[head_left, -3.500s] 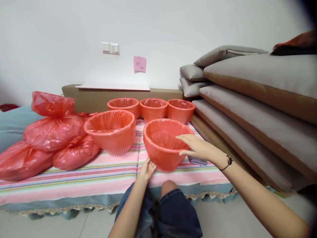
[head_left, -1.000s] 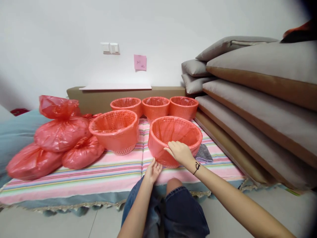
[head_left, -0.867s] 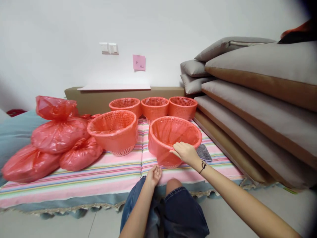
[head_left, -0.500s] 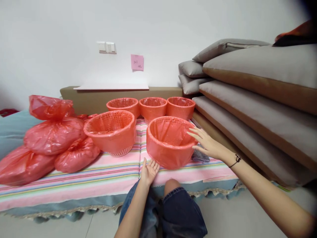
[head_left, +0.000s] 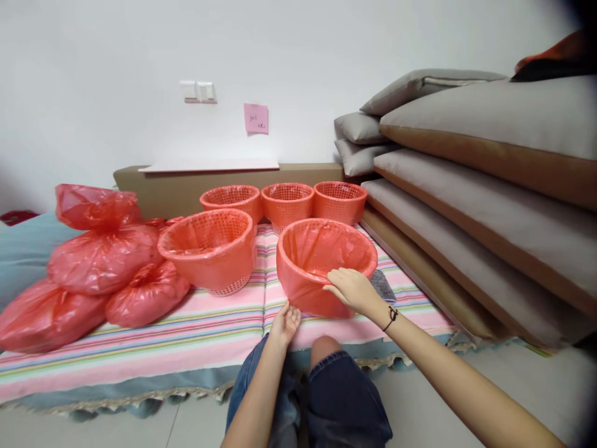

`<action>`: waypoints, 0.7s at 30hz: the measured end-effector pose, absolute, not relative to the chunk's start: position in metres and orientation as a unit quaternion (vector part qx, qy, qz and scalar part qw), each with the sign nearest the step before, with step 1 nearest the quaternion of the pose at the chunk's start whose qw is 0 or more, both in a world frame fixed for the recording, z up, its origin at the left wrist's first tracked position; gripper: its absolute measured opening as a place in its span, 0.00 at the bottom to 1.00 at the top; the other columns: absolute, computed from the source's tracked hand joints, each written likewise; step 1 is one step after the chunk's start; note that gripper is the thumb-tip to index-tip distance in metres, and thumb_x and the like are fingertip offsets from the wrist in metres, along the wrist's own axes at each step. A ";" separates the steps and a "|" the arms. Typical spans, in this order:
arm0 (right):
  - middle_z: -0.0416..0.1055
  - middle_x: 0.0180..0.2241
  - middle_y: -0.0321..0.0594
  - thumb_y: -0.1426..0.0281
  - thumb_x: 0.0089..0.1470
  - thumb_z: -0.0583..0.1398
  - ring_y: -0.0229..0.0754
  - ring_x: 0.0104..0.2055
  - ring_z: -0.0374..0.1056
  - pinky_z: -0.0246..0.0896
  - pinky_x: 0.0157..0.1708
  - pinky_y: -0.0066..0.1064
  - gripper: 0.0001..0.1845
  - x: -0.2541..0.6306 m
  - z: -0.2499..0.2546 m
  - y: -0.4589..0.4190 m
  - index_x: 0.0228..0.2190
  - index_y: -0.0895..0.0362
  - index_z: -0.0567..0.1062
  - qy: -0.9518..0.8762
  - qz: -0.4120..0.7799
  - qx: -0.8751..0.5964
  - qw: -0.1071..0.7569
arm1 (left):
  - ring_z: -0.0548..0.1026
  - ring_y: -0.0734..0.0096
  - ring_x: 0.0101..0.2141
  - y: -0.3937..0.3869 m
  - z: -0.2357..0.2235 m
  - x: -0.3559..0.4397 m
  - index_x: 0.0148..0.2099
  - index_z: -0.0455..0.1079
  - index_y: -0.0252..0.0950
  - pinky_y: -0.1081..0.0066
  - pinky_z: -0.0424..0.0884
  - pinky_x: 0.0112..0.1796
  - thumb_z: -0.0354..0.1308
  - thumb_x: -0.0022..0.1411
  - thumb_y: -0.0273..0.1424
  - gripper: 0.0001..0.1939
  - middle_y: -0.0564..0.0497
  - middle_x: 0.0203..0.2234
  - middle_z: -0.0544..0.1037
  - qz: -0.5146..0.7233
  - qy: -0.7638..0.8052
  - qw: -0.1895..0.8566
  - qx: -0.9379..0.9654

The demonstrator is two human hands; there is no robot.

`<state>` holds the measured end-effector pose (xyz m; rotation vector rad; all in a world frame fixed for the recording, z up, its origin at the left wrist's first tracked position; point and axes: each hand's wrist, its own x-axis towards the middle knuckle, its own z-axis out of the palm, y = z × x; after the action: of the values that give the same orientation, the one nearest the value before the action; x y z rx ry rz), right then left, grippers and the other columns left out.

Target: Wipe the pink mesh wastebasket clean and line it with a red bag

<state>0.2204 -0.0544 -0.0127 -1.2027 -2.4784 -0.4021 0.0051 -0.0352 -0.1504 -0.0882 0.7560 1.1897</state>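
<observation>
A red plastic basket (head_left: 303, 283) stands in front of me, lined with a thin red plastic bag (head_left: 321, 246) folded over its rim and outer side. My right hand (head_left: 352, 289) grips the near right part of the rim, fingers over the edge and thumb outside. Low at the basket's front left, my left hand (head_left: 286, 323) is palm up with fingers loosely bent and apart. Its fingertips are at the bag-covered side; I cannot tell whether they touch it. Another lined red basket (head_left: 233, 261) stands to the left.
Three more red baskets (head_left: 288, 198) line the back. Knotted red bags (head_left: 105, 258) are piled at left on the striped cloth (head_left: 186, 336). Grey cushions (head_left: 466, 193) are stacked at right. A dark grey cloth (head_left: 383, 286) lies beside the front basket.
My right hand has moved left from the basket's right side and closed on its near rim. My left hand has shifted slightly right, its thumb and fingers now closer together.
</observation>
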 end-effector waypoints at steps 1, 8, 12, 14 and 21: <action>0.72 0.32 0.42 0.61 0.67 0.48 0.44 0.35 0.66 0.59 0.36 0.34 0.19 0.229 -0.011 -0.054 0.34 0.58 0.73 -0.885 -0.131 -0.412 0.171 | 0.74 0.76 0.22 -0.035 -0.151 0.005 0.34 0.67 0.35 0.74 0.73 0.31 0.53 0.66 0.25 0.07 0.53 0.21 0.72 0.546 0.349 0.760 -0.046; 0.59 0.60 0.51 0.71 0.63 0.48 0.56 0.65 0.51 0.48 0.60 0.64 0.18 0.321 0.010 -0.045 0.49 0.53 0.73 -0.866 -0.116 -0.446 0.196 | 0.77 0.69 0.29 -0.044 -0.141 0.002 0.39 0.68 0.33 0.68 0.74 0.33 0.45 0.70 0.41 0.18 0.48 0.29 0.76 0.548 0.310 0.776 -0.036; 0.61 0.60 0.54 0.74 0.63 0.46 0.52 0.64 0.54 0.50 0.63 0.55 0.24 0.304 0.027 -0.053 0.58 0.57 0.65 -0.841 -0.090 -0.468 0.255 | 0.77 0.71 0.30 -0.047 -0.131 0.007 0.41 0.70 0.34 0.70 0.73 0.32 0.48 0.69 0.43 0.18 0.48 0.32 0.78 0.560 0.278 0.780 0.008; 0.67 0.56 0.51 0.68 0.65 0.49 0.49 0.60 0.61 0.56 0.61 0.48 0.22 0.272 0.030 -0.058 0.58 0.57 0.65 -0.857 -0.049 -0.435 0.274 | 0.78 0.72 0.30 -0.047 -0.130 0.011 0.42 0.71 0.35 0.71 0.73 0.32 0.51 0.69 0.36 0.12 0.49 0.33 0.79 0.562 0.285 0.776 0.025; 0.73 0.32 0.44 0.68 0.66 0.49 0.46 0.36 0.68 0.63 0.38 0.39 0.16 0.202 0.005 -0.068 0.34 0.59 0.74 -0.860 -0.080 -0.463 0.198 | 0.75 0.77 0.22 -0.042 -0.148 0.014 0.36 0.68 0.34 0.76 0.72 0.28 0.54 0.67 0.25 0.06 0.53 0.23 0.76 0.549 0.349 0.759 -0.009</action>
<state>0.2016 -0.0676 0.0047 -1.2950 -2.4070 -0.2242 0.0142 -0.0423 -0.1479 -0.0190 0.7595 1.1965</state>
